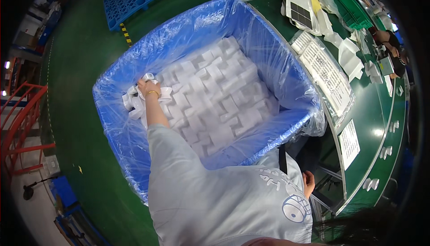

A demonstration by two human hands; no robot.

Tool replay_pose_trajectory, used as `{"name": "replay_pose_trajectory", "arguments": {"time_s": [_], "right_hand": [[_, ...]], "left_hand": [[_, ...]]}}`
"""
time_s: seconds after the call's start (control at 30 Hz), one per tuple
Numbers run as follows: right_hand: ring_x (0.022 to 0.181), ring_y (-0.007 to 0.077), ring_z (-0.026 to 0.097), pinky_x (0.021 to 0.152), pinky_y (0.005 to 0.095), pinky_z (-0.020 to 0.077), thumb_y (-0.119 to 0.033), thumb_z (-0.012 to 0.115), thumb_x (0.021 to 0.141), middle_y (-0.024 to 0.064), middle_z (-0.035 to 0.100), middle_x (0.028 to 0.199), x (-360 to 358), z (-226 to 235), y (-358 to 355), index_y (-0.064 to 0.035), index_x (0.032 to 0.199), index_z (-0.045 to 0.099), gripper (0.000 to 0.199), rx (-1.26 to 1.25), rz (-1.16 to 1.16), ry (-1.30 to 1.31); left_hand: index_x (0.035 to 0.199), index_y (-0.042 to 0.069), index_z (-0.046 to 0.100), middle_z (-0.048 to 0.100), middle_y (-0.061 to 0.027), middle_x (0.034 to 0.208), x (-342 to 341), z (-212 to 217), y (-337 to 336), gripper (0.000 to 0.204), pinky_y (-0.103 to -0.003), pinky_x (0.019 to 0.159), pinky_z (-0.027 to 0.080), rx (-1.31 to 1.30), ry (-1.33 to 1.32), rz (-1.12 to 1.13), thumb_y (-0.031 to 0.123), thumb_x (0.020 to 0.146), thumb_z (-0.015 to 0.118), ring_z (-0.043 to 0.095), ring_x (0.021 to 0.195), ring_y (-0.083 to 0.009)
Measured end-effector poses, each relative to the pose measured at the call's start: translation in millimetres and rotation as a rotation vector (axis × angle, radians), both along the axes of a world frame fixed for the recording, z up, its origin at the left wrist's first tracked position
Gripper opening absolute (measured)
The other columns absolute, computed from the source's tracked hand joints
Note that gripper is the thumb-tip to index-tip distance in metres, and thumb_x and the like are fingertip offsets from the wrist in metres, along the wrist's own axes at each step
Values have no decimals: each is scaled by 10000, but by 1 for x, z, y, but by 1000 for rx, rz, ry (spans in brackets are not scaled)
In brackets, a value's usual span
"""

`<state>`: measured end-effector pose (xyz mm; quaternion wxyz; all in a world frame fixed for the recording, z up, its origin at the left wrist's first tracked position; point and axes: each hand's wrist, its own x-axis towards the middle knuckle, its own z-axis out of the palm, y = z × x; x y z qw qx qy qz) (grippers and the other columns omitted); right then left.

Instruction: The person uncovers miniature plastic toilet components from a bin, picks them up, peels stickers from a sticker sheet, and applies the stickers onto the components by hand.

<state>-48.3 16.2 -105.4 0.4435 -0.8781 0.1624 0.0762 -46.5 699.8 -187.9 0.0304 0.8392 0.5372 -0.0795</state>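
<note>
My left hand (150, 87) reaches into a large blue bin (130, 62) lined with clear plastic film. Its fingers are bent around a small white spool-shaped part (148, 76) at the bin's left side. Loose white parts (136, 107) lie jumbled about that hand. To their right, many more of the same kind form a close-set layer of white parts (215, 93). Low at the right, beside my body, hangs my right hand (308, 183). It is partly behind my grey shirt, and whether its curled fingers hold anything is hidden.
On the right, a green-topped table (371, 107) carries a wrapped white bundle (324, 73), a paper sheet (349, 144), and several white parts (371, 183) near its edge. Green crates (345, 4) and co-workers are farther off. A blue pallet (134, 2) and red railing (22, 129) stand left.
</note>
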Motion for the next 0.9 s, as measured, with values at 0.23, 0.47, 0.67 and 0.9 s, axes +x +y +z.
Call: {"name": "replay_pose_trajectory", "arguments": {"time_s": [0.23,0.47,0.67,0.9], "right_hand": [[715,87,540,656,208,430,-135,615,790,45,595,779,-4,-2,-3,7,996,554,257,2,-28,-21],[657,63,508,601,183,408,-130,611,792,20,579,743,-4,-7,-10,-1,986,564,237,33,-50,-24],[638,51,494,585,182,404,-132,615,791,15,573,734,-5,-14,-6,-5,981,566,234,52,-58,-40],[625,60,502,577,188,413,-58,618,765,21,562,716,-15,-17,-7,-15,932,569,179,-26,-89,-160]], "left_hand": [[962,23,632,185,-179,1358,-9,33,-31,470,-425,990,236,92,-89,5,436,750,556,173,1244,-322],[1016,-34,460,565,-139,852,-42,-25,-22,452,-320,476,490,-671,-1016,867,356,788,486,567,515,-234],[1015,-35,318,559,-212,898,-24,-10,-29,445,-324,552,500,-343,-812,1076,297,785,504,607,742,-246],[1109,-20,385,570,-177,1022,-1,-48,-8,492,-384,766,468,-218,-463,1119,320,784,530,592,875,-262]]}}
